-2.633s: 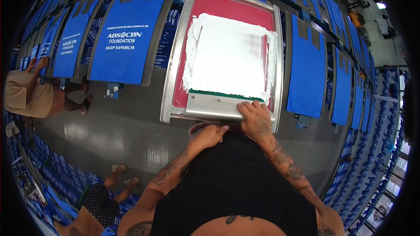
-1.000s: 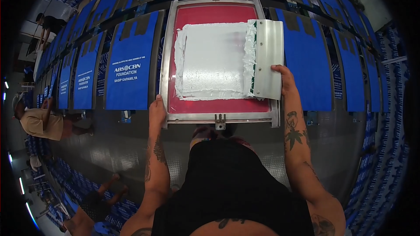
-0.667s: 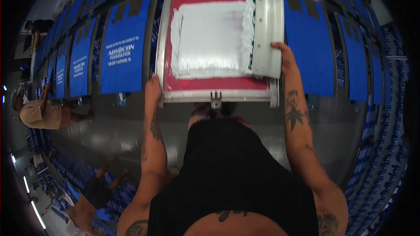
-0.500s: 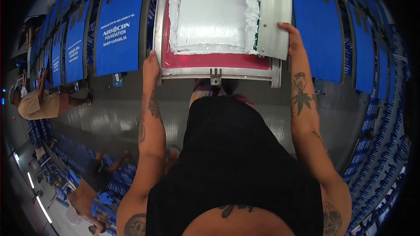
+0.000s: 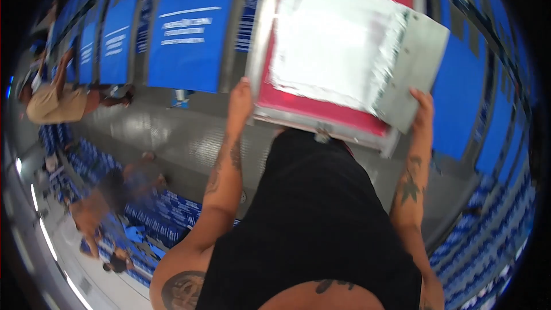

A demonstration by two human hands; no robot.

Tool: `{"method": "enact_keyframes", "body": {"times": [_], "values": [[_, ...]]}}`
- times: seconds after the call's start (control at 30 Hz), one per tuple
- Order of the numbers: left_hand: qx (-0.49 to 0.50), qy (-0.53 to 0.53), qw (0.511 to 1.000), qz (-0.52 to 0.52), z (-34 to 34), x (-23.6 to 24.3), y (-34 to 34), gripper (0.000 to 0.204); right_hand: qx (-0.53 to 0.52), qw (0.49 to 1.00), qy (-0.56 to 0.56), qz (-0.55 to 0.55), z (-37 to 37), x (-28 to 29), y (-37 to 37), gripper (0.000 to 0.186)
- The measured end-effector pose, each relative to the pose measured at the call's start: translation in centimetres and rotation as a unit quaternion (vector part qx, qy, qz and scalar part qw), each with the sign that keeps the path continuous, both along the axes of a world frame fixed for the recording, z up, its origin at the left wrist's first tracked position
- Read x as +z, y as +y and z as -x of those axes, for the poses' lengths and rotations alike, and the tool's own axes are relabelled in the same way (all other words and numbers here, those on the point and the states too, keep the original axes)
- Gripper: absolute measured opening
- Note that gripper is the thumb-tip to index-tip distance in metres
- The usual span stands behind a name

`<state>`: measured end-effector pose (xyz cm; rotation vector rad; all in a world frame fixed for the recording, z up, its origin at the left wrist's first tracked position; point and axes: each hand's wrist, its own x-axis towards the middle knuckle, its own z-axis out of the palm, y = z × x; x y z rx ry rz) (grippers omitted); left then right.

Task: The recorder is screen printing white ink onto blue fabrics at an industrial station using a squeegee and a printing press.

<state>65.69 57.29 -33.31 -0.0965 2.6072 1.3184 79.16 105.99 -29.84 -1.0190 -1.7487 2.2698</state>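
Observation:
A metal-framed printing screen [image 5: 264,40] with red mesh is held up in front of me, tilted down toward the right. Thick white ink [image 5: 330,40] covers much of its mesh. Across the right part of the screen lies a wide squeegee [image 5: 416,60] with a pale metal holder, a ridge of ink along its blade. My left hand [image 5: 241,96] is closed on the left side of the frame. My right hand [image 5: 422,109] is at the lower right, its fingers wrapped round the squeegee's edge; the frame beside it partly hides behind the squeegee.
Blue printed fabric panels [image 5: 192,28] lie in a row on the left, with more blue panels [image 5: 459,92] on the right. A person in tan clothing [image 5: 57,103] stands at far left; another person [image 5: 103,201] is lower left. Stacked blue pieces [image 5: 482,224] fill racks at the right.
The screen has turned clockwise in view and shifted right, with the squeegee and both hands moving along with it. My view has tilted too, and the person at lower left is blurred.

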Motion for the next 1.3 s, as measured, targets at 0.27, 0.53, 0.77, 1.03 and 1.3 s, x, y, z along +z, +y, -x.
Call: {"method": "enact_keyframes", "body": {"times": [0.27, 0.53, 0.77, 1.03, 1.3], "values": [[-0.104, 0.201, 0.972, 0.059, 6.7, 4.5, 2.4, 0.058, 0.398, 0.758, -0.1, -0.507, 20.2, 14.7, -7.1, 0.045], [-0.385, 0.369, 0.791, 0.301, 7.9, 6.3, 9.1, 0.048, 0.362, 0.534, 0.027, -0.764, 10.8, 2.0, -14.9, 0.046], [-0.416, 0.229, 0.87, 0.131, -2.4, 12.0, 6.9, 0.04, 0.292, 0.698, -0.047, -0.652, -3.0, 9.3, -16.2, 0.043], [-0.407, 0.276, 0.843, 0.218, 4.8, 5.9, 10.7, 0.036, 0.264, 0.637, -0.055, -0.722, 3.4, 3.2, -11.5, 0.032], [-0.384, 0.114, 0.868, 0.292, 11.5, 11.2, 15.0, 0.022, 0.344, 0.688, -0.217, -0.602, 10.8, 6.9, -8.1, 0.03]]}}
